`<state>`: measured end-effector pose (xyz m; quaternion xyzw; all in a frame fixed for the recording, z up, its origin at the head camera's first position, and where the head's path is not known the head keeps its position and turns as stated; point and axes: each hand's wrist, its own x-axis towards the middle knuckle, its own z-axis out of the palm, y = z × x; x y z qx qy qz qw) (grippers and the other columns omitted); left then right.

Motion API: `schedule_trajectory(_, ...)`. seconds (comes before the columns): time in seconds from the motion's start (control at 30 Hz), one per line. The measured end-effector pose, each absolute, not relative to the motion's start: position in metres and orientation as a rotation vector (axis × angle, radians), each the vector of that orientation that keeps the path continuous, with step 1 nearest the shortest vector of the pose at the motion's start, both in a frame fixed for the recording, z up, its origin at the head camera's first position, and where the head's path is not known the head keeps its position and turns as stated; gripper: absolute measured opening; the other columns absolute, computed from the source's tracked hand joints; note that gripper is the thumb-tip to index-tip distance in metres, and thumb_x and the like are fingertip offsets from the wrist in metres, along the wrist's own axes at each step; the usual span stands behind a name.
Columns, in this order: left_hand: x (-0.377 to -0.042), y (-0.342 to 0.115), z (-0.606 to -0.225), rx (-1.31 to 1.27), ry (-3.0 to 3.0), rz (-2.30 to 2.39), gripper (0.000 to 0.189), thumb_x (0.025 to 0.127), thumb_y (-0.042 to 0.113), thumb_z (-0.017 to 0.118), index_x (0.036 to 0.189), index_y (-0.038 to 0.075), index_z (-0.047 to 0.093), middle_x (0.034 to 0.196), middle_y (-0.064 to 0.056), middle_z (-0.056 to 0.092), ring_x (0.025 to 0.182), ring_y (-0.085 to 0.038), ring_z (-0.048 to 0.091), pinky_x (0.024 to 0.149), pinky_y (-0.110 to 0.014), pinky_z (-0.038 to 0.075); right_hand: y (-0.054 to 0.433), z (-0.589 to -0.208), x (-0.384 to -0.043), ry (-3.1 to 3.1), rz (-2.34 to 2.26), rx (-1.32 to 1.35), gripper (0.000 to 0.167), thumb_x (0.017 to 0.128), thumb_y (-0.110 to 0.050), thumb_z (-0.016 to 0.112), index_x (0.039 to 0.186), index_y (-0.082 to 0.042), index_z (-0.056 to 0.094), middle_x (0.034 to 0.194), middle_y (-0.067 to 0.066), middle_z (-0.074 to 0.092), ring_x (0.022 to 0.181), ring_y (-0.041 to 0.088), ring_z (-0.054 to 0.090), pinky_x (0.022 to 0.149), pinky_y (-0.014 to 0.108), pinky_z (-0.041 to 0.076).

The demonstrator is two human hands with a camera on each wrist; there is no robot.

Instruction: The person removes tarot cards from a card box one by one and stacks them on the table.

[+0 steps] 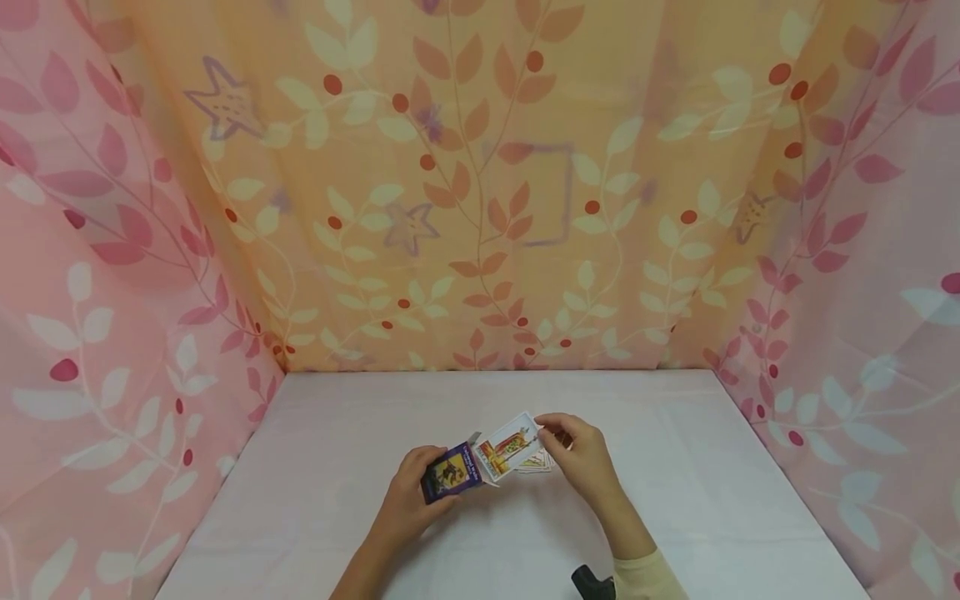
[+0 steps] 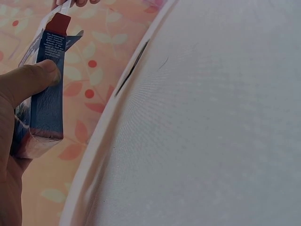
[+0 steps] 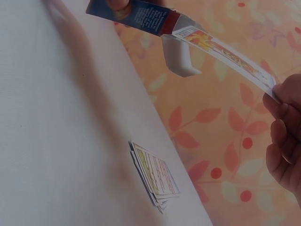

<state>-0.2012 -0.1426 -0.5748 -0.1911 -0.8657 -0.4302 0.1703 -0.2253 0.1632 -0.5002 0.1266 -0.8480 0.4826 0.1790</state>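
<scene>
My left hand (image 1: 408,498) grips a dark blue card box (image 1: 452,473) with a picture on its front. In the left wrist view the thumb presses on the printed narrow side of the box (image 2: 47,94). The box's end flaps stand open toward the right. Between thumb and fingers, my right hand (image 1: 581,454) pinches the far end of an illustrated card (image 1: 510,448). The card's other end is at the box's open mouth; in the right wrist view the card (image 3: 225,54) bows slightly. Below it, a small stack of cards (image 3: 157,174) lies on the table, partly hidden in the head view.
A white cloth covers the table (image 1: 337,417). Floral curtains (image 1: 480,208) rise behind it and at both sides. A black object (image 1: 592,582) shows by the right sleeve (image 1: 648,577) at the bottom edge.
</scene>
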Motion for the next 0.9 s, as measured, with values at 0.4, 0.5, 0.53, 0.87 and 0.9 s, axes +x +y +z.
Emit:
schedule_trajectory(0.4, -0.202, -0.141, -0.573, -0.551, -2.464, -1.202, 0.080, 0.069, 0.019, 0.097, 0.139, 0.015, 0.058, 0.135, 0.007, 0.057, 0.122, -0.012, 0.057, 0.104, -0.042, 0.052, 0.171, -0.500, -0.229, -2.372, 1.314, 0.378, 0.016, 0.093, -0.009, 0.075, 0.108, -0.014, 0.076, 0.089, -0.005, 0.069, 0.076, 0.011, 0.058, 0.064, 0.022, 0.051)
schedule_trajectory(0.5, -0.202, -0.142, -0.573, -0.573, -2.461, -1.196, 0.080, 0.070, 0.020, 0.097, 0.139, 0.012, 0.058, 0.135, 0.007, 0.056, 0.122, -0.013, 0.057, 0.104, -0.042, 0.052, 0.173, -0.498, -0.230, -2.369, 1.310, 0.361, 0.016, 0.093, -0.008, 0.075, 0.107, -0.014, 0.076, 0.089, -0.005, 0.068, 0.076, 0.011, 0.058, 0.064, 0.022, 0.051)
schedule_trajectory(0.53, -0.203, -0.142, -0.573, -0.574, -2.463, -1.193, 0.080, 0.070, 0.021, 0.097, 0.139, 0.012, 0.058, 0.136, 0.007, 0.056, 0.123, -0.013, 0.057, 0.104, -0.042, 0.052, 0.173, -0.497, -0.231, -2.366, 1.312, 0.358, 0.016, 0.093, -0.008, 0.075, 0.107, -0.014, 0.076, 0.089, -0.005, 0.068, 0.077, 0.011, 0.058, 0.064, 0.022, 0.051)
schedule_trajectory(0.87, -0.202, -0.144, -0.573, -0.565, -2.470, -1.186, 0.080, 0.071, 0.024, 0.096, 0.141, 0.016, 0.056, 0.137, 0.006, 0.056, 0.123, -0.014, 0.057, 0.104, -0.043, 0.052, 0.178, -0.491, -0.247, -2.361, 1.251, 0.446, 0.015, 0.093, -0.007, 0.074, 0.107, -0.013, 0.077, 0.088, -0.004, 0.068, 0.077, 0.010, 0.057, 0.064, 0.022, 0.050)
schedule_trajectory(0.9, -0.202, -0.143, -0.573, -0.570, -2.468, -1.184, 0.081, 0.071, 0.023, 0.096, 0.141, 0.016, 0.056, 0.137, 0.005, 0.056, 0.124, -0.014, 0.057, 0.104, -0.043, 0.052, 0.179, -0.491, -0.248, -2.364, 1.246, 0.450, 0.015, 0.094, -0.007, 0.074, 0.107, -0.013, 0.077, 0.088, -0.004, 0.068, 0.077, 0.010, 0.056, 0.064, 0.022, 0.050)
